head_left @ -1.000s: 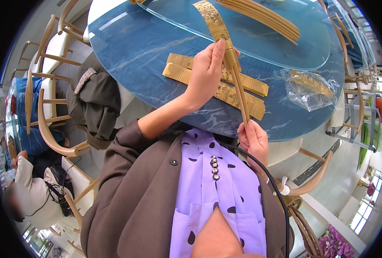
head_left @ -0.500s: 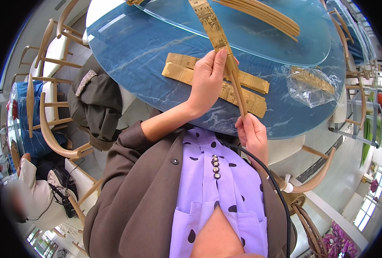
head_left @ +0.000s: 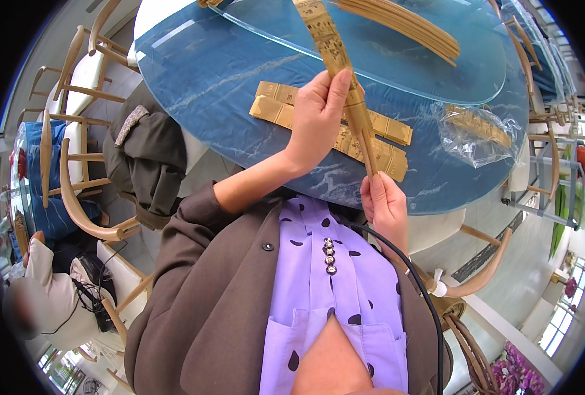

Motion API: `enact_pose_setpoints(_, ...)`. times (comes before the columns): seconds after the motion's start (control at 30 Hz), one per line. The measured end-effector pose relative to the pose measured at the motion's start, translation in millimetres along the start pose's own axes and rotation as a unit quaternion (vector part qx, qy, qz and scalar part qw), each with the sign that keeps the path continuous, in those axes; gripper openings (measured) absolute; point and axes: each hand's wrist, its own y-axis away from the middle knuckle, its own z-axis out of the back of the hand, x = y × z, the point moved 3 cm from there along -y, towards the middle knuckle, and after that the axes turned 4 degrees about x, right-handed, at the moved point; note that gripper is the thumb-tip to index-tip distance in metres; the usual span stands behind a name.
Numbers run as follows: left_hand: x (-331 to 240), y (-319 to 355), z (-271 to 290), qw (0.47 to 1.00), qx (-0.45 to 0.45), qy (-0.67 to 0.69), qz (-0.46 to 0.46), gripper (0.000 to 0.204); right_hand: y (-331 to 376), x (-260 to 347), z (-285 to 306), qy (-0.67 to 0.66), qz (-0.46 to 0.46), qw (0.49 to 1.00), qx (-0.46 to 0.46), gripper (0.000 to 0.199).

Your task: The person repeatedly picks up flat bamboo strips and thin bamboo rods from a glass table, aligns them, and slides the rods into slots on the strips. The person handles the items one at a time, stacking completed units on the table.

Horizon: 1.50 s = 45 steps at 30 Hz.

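A long, narrow gold strip [head_left: 323,38] with dark printed patterns slants across the middle of the view. My left hand [head_left: 315,125] is closed around its middle, the thumb pressed on top. At its lower, near end, the fingertips of my right hand [head_left: 385,201] pinch it. Beneath the strip and my left hand, two flat gold printed packets [head_left: 274,112] lie side by side on the blue table [head_left: 207,99]. My left hand partly covers them. What the strip is made of I cannot tell for certain.
On the raised glass disc [head_left: 477,79] at the far side lies a stack of long tan strips [head_left: 404,27]. A clear plastic bag [head_left: 477,135] with gold pieces sits at the table's right. Chairs [head_left: 75,197] and a dark draped garment [head_left: 151,151] stand left. Another person [head_left: 49,303] is at lower left.
The held strip has turned slightly so more of its printed face shows between my hands. My left hand has shifted a little away from me; the packets and bag lie as before.
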Motion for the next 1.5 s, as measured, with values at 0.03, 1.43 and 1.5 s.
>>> enact_pose_setpoints(0.03, -0.6, 6.3, -3.8, 1.000, 0.010, -0.002, 0.008, 0.034, -2.7, 1.9, -1.9, 0.014, 0.007, 1.000, -0.010, 0.035)
enact_pose_setpoints(1.43, 0.7, -18.3, 28.3, 0.996, -0.015, 0.034, 0.081, 0.035, -3.2, 9.3, 1.1, 0.400, 0.488, 0.764, -0.133, 0.032)
enact_pose_setpoints(1.5, 2.3, -17.1, 29.3, 0.996, 0.002, 0.020, 0.089, 0.035, -1.5, 10.8, 1.2, 0.434, 0.506, 0.735, -0.123, 0.032)
